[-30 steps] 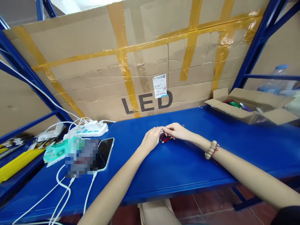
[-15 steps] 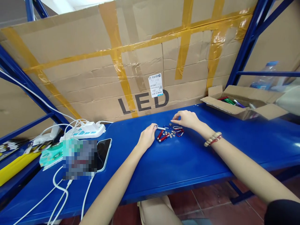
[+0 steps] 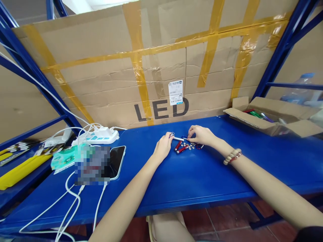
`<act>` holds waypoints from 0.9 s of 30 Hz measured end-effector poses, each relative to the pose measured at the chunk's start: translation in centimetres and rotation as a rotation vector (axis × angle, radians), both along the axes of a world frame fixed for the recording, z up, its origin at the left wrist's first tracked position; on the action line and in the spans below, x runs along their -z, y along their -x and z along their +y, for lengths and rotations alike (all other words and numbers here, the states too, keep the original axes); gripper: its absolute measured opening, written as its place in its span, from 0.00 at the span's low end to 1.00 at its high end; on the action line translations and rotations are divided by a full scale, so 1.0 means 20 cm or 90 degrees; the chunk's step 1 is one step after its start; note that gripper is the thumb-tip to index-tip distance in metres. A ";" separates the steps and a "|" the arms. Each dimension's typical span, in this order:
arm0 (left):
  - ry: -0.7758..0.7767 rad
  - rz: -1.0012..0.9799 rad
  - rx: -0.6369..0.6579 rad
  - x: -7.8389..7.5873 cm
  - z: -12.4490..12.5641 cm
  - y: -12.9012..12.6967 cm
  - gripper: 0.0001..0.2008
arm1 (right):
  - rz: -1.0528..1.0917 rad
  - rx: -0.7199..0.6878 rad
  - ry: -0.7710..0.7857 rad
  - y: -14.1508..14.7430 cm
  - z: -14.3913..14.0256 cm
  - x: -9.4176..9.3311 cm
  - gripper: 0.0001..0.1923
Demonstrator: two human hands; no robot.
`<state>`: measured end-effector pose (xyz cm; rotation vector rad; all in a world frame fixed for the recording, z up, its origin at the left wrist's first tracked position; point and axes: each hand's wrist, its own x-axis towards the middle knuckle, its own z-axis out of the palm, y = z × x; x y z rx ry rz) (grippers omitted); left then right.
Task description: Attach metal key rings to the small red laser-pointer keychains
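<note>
My left hand [image 3: 163, 147] is closed on a slim silver keychain flashlight [image 3: 179, 138], its tube pointing right and a metal clip at the fingertips. Thumb and fingers of my right hand [image 3: 201, 135] are pinched together close to the tube's far end; whatever is between them is hidden or too small to make out. Below the tube lie two red keychain flashlights [image 3: 182, 149]. Several small round button cells [image 3: 190, 147] are scattered beside them. A dark red carabiner [image 3: 199, 146] lies under my right hand, and a blue one is partly covered by the fingers.
At the right back, an open cardboard box [image 3: 264, 117] contains coloured tubes. On the left are a phone [image 3: 118, 163], a white power strip [image 3: 101, 137] with cables, and a green packet [image 3: 62, 158]. A tall cardboard sheet [image 3: 106, 84] backs the blue table [image 3: 202, 181].
My right hand has come left and down over the carabiners, close to the silver flashlight's end. My left hand keeps its hold. The whole view has shifted slightly.
</note>
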<state>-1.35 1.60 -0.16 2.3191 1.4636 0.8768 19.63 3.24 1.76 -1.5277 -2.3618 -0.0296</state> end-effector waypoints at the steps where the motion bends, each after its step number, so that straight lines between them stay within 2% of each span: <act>1: 0.003 -0.014 0.001 0.00 0.00 0.00 0.11 | -0.001 0.007 0.003 0.00 0.00 0.00 0.03; 9: 0.027 -0.162 -0.020 0.00 -0.01 0.01 0.17 | 0.056 0.048 -0.028 0.04 -0.05 -0.04 0.05; 19: 0.077 -0.263 0.033 0.02 -0.02 -0.01 0.16 | 0.095 -0.164 -0.049 0.17 -0.13 -0.05 0.07; 23: 0.068 -0.288 0.028 0.03 -0.02 -0.02 0.13 | 0.093 -0.198 -0.063 0.18 -0.14 -0.04 0.06; 27: 0.041 -0.308 0.038 0.03 -0.02 -0.02 0.06 | 0.094 -0.204 -0.063 0.17 -0.14 -0.04 0.06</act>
